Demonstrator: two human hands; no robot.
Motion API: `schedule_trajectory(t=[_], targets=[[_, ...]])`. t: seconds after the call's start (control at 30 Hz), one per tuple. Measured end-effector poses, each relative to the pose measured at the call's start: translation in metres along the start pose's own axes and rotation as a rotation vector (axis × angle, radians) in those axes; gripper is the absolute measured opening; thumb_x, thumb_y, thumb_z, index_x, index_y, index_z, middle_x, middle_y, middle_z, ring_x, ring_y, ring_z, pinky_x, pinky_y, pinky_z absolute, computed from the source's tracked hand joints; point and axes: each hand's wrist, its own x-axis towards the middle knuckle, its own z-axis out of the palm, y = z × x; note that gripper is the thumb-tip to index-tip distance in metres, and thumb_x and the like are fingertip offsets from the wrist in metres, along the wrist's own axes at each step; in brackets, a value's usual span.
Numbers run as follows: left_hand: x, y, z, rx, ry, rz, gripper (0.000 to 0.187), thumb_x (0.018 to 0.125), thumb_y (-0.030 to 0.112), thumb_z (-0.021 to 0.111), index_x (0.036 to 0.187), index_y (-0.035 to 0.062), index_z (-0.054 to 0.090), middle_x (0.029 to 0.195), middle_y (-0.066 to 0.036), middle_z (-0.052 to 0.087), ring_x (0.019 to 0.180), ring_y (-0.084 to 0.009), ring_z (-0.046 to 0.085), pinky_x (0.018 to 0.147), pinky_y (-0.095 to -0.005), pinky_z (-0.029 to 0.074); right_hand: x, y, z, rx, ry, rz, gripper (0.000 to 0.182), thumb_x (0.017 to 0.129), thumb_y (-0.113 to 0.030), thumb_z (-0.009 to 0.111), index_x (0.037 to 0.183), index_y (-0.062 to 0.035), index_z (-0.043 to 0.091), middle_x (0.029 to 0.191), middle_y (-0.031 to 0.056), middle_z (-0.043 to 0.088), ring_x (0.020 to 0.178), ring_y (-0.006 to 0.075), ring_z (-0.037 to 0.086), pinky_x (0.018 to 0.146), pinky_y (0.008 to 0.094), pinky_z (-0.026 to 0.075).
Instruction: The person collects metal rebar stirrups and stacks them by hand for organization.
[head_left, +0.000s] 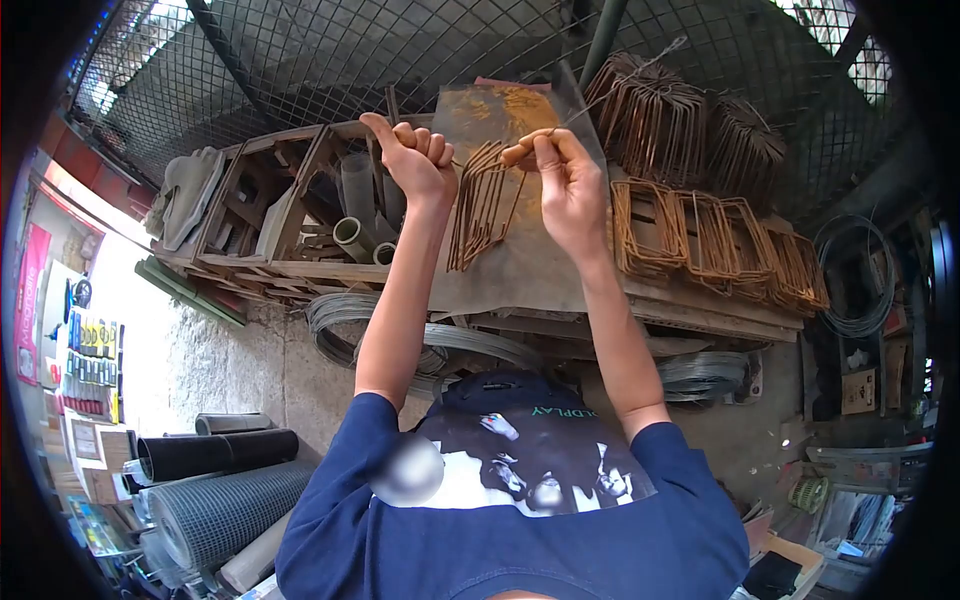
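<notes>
My left hand (418, 165) is closed in a fist, its thumb sticking out to the left; what the fingers grip is hidden. With thumb and fingers pinched, my right hand (565, 185) holds a thin wire (625, 82), which slants up to the right and ends in a twisted loop. Between the two hands is a small row of rusty rectangular steel stirrups (482, 215), bent from thin rod and tilted over the worn sheet-topped bench (540, 265). The left fist sits right at their upper left side, the right fingertips at their upper right.
Rusty stirrup stacks (650, 235) line the bench's right side, with taller bundles (655, 115) behind. Left are wooden compartments (290, 205) holding pipes. Coiled wire (345, 315) lies underneath. A mesh fence (350, 60) backs the bench; mesh rolls (235, 510) lie at lower left.
</notes>
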Motion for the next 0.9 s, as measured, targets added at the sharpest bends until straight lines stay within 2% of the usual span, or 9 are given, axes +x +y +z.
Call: schedule_trajectory(t=[0.03,0.13,0.27,0.3,0.4,0.5,0.7,0.77,0.9], targets=[[0.001,0.003,-0.001,-0.001,0.003,0.006,0.061,0.09,0.061,0.037,0.055,0.0165,0.014,0.049,0.006,0.008,0.043,-0.008,0.007,0.04,-0.026,0.008,0.004,-0.002,-0.001,-0.031,-0.048,-0.006,0.016,0.095,-0.01,0.045,0.094,0.0019,0.056,0.081,0.0092,0.064,0.079,0.014,0.063,0.075,0.0257,0.05],[0.004,0.017,0.005,0.099,-0.377,-0.079,0.064,0.088,0.065,0.034,0.053,0.0153,0.015,0.05,0.005,0.008,0.044,-0.0084,0.006,0.042,-0.0272,0.008,0.03,-0.019,-0.003,0.084,-0.067,-0.073,0.018,0.096,-0.011,0.043,0.092,0.0003,0.056,0.076,0.0074,0.063,0.075,0.0144,0.063,0.073,0.0267,0.052],[0.005,0.035,0.027,0.252,-0.519,-0.016,0.064,0.089,0.064,0.034,0.053,0.0149,0.014,0.049,0.006,0.008,0.043,-0.0082,0.01,0.042,-0.0281,0.01,0.056,-0.027,-0.013,0.197,-0.097,-0.014,0.021,0.097,-0.016,0.041,0.09,-0.0018,0.056,0.075,0.0071,0.061,0.069,0.0162,0.063,0.069,0.0286,0.053],[0.005,0.033,0.025,0.245,-0.525,-0.027,0.064,0.089,0.064,0.034,0.053,0.0149,0.014,0.049,0.006,0.008,0.043,-0.0082,0.01,0.042,-0.0281,0.01,0.057,-0.014,-0.014,0.188,-0.087,-0.014,0.021,0.097,-0.016,0.041,0.09,-0.0018,0.056,0.075,0.0071,0.061,0.069,0.0162,0.063,0.069,0.0286,0.053],[0.01,0.012,0.008,0.333,-0.318,-0.129,0.062,0.091,0.061,0.033,0.053,0.0157,0.016,0.05,0.005,0.009,0.046,-0.0088,0.008,0.044,-0.0281,0.01,0.056,0.023,-0.017,0.285,-0.149,0.182,0.02,0.097,-0.016,0.042,0.09,-0.0027,0.055,0.074,0.0065,0.06,0.068,0.0172,0.064,0.066,0.0299,0.054],[0.011,-0.001,0.003,0.276,-0.254,-0.139,0.061,0.092,0.06,0.033,0.053,0.0155,0.016,0.051,0.005,0.009,0.046,-0.009,0.008,0.044,-0.0281,0.01,0.064,0.025,-0.018,0.249,-0.116,0.181,0.021,0.097,-0.016,0.042,0.089,-0.0019,0.056,0.074,0.0065,0.06,0.068,0.0175,0.064,0.066,0.0298,0.055],[0.01,0.005,0.014,0.247,-0.32,-0.076,0.063,0.09,0.061,0.037,0.053,0.0156,0.015,0.05,0.005,0.008,0.045,-0.0091,0.009,0.044,-0.0283,0.009,0.064,-0.002,-0.019,0.218,-0.257,0.052,0.022,0.096,-0.015,0.044,0.088,0.0,0.058,0.08,0.0091,0.064,0.076,0.018,0.065,0.072,0.0293,0.053],[0.013,0.001,0.003,0.265,-0.273,-0.084,0.063,0.089,0.062,0.039,0.052,0.0159,0.015,0.049,0.005,0.009,0.045,-0.009,0.009,0.043,-0.0282,0.009,0.056,0.013,-0.026,0.091,-0.214,0.139,0.022,0.096,-0.018,0.045,0.091,-0.0003,0.058,0.082,0.0103,0.065,0.077,0.0176,0.065,0.071,0.0294,0.053],[0.013,0.001,-0.006,0.21,-0.22,-0.096,0.063,0.088,0.063,0.04,0.052,0.0164,0.016,0.049,0.005,0.009,0.044,-0.0085,0.009,0.043,-0.0278,0.009,0.044,0.034,-0.037,0.13,-0.154,0.29,0.024,0.096,-0.024,0.045,0.097,-0.003,0.057,0.085,0.0093,0.066,0.081,0.018,0.065,0.075,0.0298,0.053]])
